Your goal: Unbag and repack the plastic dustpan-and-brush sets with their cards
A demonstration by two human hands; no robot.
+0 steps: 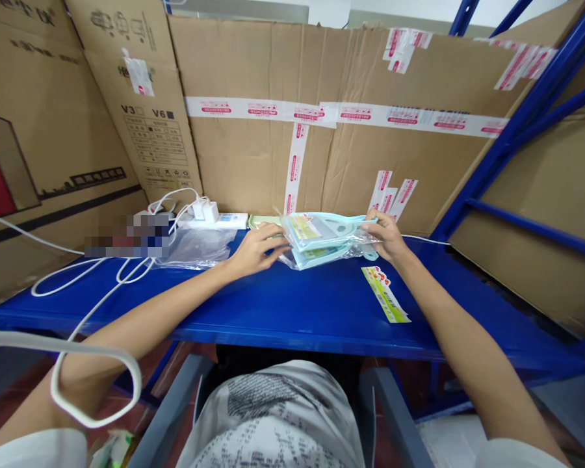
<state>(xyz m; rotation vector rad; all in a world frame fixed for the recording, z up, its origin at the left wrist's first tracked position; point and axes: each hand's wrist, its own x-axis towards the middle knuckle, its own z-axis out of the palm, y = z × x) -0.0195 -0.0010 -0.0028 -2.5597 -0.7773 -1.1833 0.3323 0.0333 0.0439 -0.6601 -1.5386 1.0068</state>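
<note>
In front of me, a little above the blue table, are light blue plastic pieces with looped handles (344,227) in clear plastic bags, one over another. A yellow-green label card shows through the upper bag. My right hand (387,237) is closed on the handle end at the right, thumb and fingers pinching the bag. At the left end, my left hand (260,250) has its fingers curled around the bag's edge. Below my right hand lies a loose yellow-green label card (385,296) with a red and white top.
Flat clear plastic bags (199,246) lie at the left on the blue table (273,309). Behind them are a white power strip (231,221) with chargers and a light green item (264,221). White cables (97,318) loop across the left. Cardboard (244,162) walls the back.
</note>
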